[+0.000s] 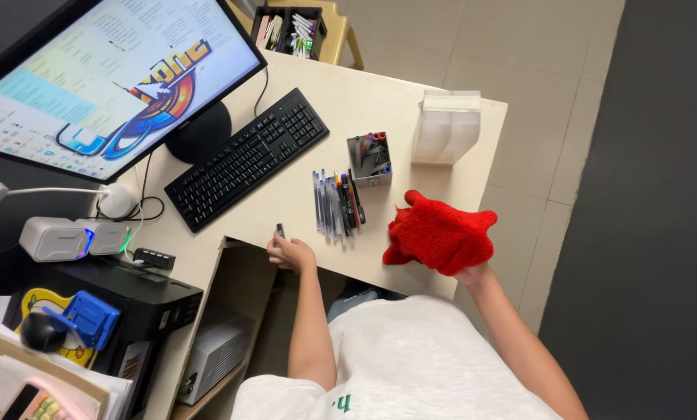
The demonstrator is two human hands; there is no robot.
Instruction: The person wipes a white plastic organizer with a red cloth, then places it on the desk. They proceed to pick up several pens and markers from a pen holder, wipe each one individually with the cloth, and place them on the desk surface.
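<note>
Pale desk (379, 85) on beige tiled floor (519, 47) — dark carpet (659, 194) beside.

- A wide black-framed monitor (107, 74) stands at the back left of the desk (302, 194), tilted in the view; its lit screen shows pale panels and a curved graphic in blue, orange and red.
- A translucent white box (445, 126) stands upright near the desk's right edge, just right of a small grey pen holder (369, 159).
</note>
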